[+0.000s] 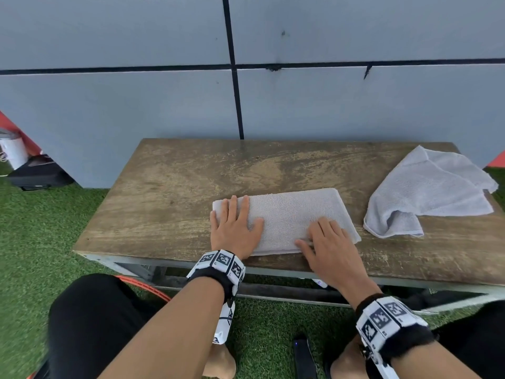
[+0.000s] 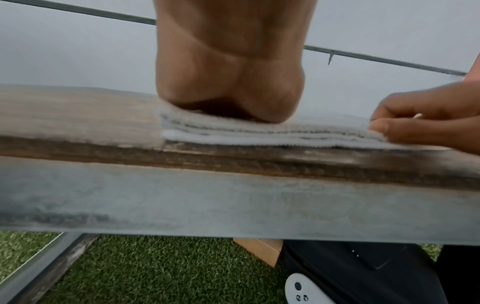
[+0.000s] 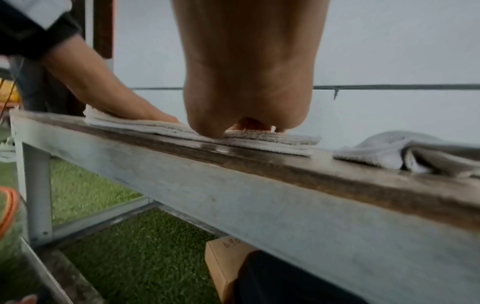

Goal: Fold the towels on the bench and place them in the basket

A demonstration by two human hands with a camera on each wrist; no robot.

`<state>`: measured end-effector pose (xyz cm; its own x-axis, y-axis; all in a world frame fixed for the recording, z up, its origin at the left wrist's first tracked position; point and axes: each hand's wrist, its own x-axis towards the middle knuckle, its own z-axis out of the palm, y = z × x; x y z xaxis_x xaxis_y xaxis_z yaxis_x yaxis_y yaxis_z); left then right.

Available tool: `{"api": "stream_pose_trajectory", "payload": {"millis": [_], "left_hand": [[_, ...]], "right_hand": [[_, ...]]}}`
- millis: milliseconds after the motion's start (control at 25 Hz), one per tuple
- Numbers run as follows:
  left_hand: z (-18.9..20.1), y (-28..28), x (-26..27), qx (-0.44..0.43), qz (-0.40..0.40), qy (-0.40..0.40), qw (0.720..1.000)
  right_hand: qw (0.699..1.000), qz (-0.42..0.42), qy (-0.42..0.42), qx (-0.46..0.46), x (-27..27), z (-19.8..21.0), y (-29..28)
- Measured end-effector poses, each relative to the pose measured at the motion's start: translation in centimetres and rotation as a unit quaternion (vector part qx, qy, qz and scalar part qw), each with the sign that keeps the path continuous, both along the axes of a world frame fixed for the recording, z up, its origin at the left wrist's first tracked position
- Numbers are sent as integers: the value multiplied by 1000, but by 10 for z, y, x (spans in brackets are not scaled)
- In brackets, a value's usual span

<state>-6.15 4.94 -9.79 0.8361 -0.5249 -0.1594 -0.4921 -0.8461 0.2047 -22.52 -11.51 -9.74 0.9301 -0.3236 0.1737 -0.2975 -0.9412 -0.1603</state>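
A folded grey towel (image 1: 289, 214) lies near the front edge of the wooden bench (image 1: 169, 192). My left hand (image 1: 235, 225) presses flat on its left end, fingers straight. My right hand (image 1: 328, 244) sits on its right front corner. In the left wrist view the right hand (image 2: 420, 121) has its fingers curled, and thumb and forefinger pinch the upper layers of the folded towel (image 2: 259, 133). A second grey towel (image 1: 429, 192) lies crumpled and unfolded at the bench's right end, apart from both hands. An orange basket rim (image 1: 147, 288) shows below the bench by my left knee.
A grey panelled wall (image 1: 136, 105) stands right behind the bench. Green artificial turf (image 1: 41, 242) covers the ground. A cardboard box (image 3: 226, 265) sits under the bench. A black case (image 1: 38, 173) and a white bucket (image 1: 13, 151) stand at the far left.
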Motion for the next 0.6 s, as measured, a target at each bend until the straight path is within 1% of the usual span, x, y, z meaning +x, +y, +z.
{"api": "stream_pose_trajectory", "payload": {"millis": [80,160,200,240,280,360,480,560,600], "left_hand": [[6,-2,-7,25,25,0,999],[16,-5,-23,62,36,-55,996],[21,-6,-32,77,30,-83,993],[25,-7,-39,74,23,-102,992],[28,-4,-45,55,17,-98,994],[28,6,-51,-18,1,-50,999],[21,29,-46,-139,-21,54,989],[22,40,-38,-179,-27,120,976],[24,43,-34,-177,-43,142,973]], "right_hand": [[1000,-11,5,-27,5,1,-9],[998,-31,59,-19,12,6,-19],[994,-40,97,-1,15,7,-24],[991,-43,126,31,18,8,-27],[987,-52,138,68,17,7,-28],[985,-63,110,121,12,1,-25],[986,-51,85,131,-4,-9,-21],[986,-34,84,144,-9,-9,-26],[984,-28,87,153,-10,-7,-28]]}}
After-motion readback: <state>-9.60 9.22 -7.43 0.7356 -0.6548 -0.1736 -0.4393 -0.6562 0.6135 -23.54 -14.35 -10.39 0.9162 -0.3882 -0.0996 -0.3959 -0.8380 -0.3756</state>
